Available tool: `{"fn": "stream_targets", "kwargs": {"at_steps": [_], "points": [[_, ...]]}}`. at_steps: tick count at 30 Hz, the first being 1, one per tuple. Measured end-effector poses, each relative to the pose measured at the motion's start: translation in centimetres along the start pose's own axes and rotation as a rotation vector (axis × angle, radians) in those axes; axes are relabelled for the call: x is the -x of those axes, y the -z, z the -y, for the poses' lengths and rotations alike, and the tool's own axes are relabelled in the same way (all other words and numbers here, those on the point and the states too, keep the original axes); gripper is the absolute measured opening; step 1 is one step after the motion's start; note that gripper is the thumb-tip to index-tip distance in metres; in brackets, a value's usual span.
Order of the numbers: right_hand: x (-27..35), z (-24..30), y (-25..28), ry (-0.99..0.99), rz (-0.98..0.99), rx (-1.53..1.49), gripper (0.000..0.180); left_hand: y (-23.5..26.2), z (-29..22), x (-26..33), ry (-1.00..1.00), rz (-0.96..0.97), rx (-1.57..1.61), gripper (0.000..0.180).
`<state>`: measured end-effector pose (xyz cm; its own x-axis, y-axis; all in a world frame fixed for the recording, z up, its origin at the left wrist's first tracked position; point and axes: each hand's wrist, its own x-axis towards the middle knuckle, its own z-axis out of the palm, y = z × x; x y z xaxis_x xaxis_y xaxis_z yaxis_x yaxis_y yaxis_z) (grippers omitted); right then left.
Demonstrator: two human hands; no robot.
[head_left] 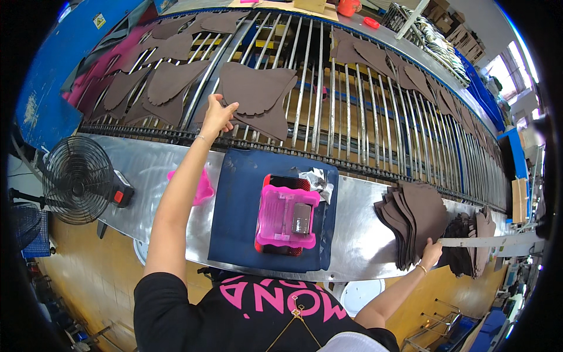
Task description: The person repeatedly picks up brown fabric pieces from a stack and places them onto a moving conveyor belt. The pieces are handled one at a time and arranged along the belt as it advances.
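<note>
My left hand (218,119) reaches over the near side of the roller conveyor (309,88). Its thumb and forefinger are apart at the left edge of some overlapping brown cut pieces (255,88), flat with one scalloped edge. On the right, my right hand (433,253) grips the lower corner of a fanned stack of similar brown pieces (417,217) on the metal table; its fingertips are partly hidden. Between my arms, a pink plastic tray (275,214) with a small metallic block (301,218) in it sits on a red-and-black item (281,249) over a dark blue mat (234,234).
More brown pieces (176,82) lie on the conveyor's left, others (410,76) along its far right side. A black fan (79,179) stands left. A pink item (203,190) is beside my left forearm. Another dark stack (469,240) lies right, by a pale bar (492,241).
</note>
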<state>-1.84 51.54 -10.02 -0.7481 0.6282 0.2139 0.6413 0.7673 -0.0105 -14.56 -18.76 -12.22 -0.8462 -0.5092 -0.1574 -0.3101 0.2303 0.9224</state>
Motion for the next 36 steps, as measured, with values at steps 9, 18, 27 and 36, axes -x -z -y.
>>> {"fn": "stream_targets", "kwargs": {"at_steps": [9,18,27,36], "points": [[7.9,14.3,18.1,0.492,-0.408,-0.680,0.032,-3.5,-10.7,12.4,-0.394,0.511,-0.030,0.039],[14.7,22.9,17.8,0.773,0.100,-1.342,0.022,4.7,-14.0,18.8,-0.359,0.525,0.296,0.028],[20.9,27.6,11.6,1.103,0.416,-1.347,0.017,15.2,-10.3,22.0,-0.546,-0.011,-0.015,0.014],[20.0,24.8,11.5,1.207,0.222,-1.102,0.011,13.5,-6.7,23.0,-0.371,0.152,-0.045,0.013]]}}
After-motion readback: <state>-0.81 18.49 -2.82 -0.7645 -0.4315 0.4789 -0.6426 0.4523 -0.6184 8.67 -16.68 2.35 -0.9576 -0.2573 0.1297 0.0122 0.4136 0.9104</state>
